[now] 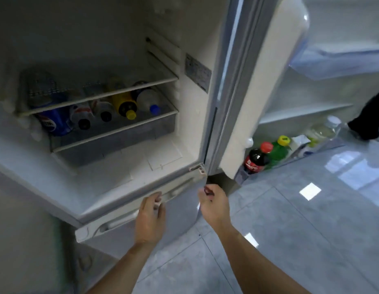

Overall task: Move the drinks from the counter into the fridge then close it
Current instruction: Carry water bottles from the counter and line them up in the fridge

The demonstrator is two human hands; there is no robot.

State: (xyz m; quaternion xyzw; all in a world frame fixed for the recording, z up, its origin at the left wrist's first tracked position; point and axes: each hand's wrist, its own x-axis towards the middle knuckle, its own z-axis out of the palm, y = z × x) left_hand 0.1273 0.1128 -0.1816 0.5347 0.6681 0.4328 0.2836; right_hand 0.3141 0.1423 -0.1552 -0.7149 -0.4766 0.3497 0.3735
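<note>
The fridge (124, 187) stands open, its door (267, 85) swung out to the right. Several drinks lie in the clear drawer (120, 141): a blue cola can (54, 124), small bottles (82, 115), a yellow bottle (126, 107) and a clear bottle with a blue cap (148, 100). In the door's bottom rack stand a dark cola bottle with a red cap (256, 158), a green bottle (278, 149) and a clear bottle (324, 130). My left hand (151, 217) hangs in front of the lower compartment's handle, fingers loosely curled, empty. My right hand (215, 205) is below the door hinge, fingers relaxed.
A glossy grey tiled floor (290, 230) spreads to the right. Another person's dark trouser leg and shoe (369, 122) stand beyond the open door. An empty glass shelf (99, 96) sits above the drawer. Grey cabinet side at left (18, 230).
</note>
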